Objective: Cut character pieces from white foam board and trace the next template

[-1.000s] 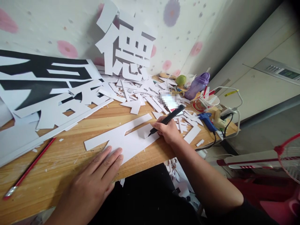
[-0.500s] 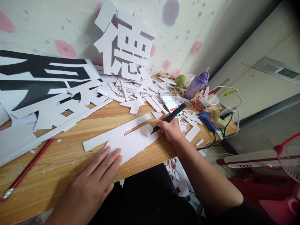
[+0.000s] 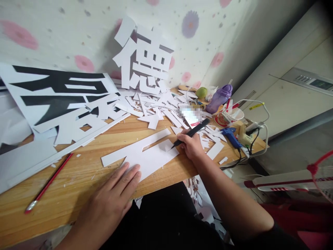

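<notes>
A white foam board piece (image 3: 153, 152) with a long slot lies on the wooden table in front of me. My left hand (image 3: 114, 191) rests flat on its lower left part, fingers stretched out. In my right hand (image 3: 191, 145) is a slim black craft knife (image 3: 194, 131), held like a pen. Its tip meets the board near the right end, beside a small lifted or angled white patch (image 3: 165, 146). Whether the blade is in the board I cannot tell.
White offcuts (image 3: 153, 104) are heaped behind the board. A cut character (image 3: 145, 66) leans on the wall. A red pencil (image 3: 49, 182) lies left; a phone (image 3: 191, 116), blue glue gun (image 3: 232, 137), paper cup (image 3: 229, 116) and purple bottle (image 3: 220, 98) stand or lie right.
The view has shifted a little, so the scene sits slightly lower and farther right. Both hands, the craft knife and the board keep nearly the same places relative to each other.
</notes>
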The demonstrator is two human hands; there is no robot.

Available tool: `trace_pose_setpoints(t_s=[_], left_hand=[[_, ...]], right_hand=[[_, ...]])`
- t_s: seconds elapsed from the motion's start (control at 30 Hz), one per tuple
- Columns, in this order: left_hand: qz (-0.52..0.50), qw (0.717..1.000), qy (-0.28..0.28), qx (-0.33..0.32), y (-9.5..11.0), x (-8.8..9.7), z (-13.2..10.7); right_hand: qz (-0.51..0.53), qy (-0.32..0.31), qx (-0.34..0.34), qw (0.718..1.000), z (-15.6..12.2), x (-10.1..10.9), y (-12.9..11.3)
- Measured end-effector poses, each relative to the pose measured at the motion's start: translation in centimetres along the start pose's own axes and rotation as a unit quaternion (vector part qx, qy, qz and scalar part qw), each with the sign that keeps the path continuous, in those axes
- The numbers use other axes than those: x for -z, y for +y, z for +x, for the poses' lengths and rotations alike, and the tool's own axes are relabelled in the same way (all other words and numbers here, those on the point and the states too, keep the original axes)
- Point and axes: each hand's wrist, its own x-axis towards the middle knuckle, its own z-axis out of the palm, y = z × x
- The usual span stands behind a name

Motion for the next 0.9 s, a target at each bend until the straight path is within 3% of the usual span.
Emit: trace_pose_setpoints(t_s=[0.07,0.2,0.37,0.57,0.9], left_hand=[[0.018,1.0,-0.005,-0.012,0.0,0.0,0.0],[0.053,0.998,-0.016,-0.024,0.1,0.2,0.1],[0.084,0.995,-0.025,-0.057,0.0,0.9,0.5],[0.092,0.993,-0.031,-0.061,0.1,1.2,0.6],[0.088,0.994,-0.024,-0.056,0.3,1.0,0.7]], right_hand=[[0.03,-0.007,0.017,0.999,-0.5,-1.0,-0.7],[0.02,-0.083,0.016,0.996,-1.7,-4.4,-1.8],[-0.042,-0.111,0.019,0.993,-2.6,-7.5,-0.6],[-0.049,-0.103,0.017,0.993,-2.7,-7.7,0.9],[-0.106,-0.11,0.036,0.988,-2.9,-7.7,0.4]])
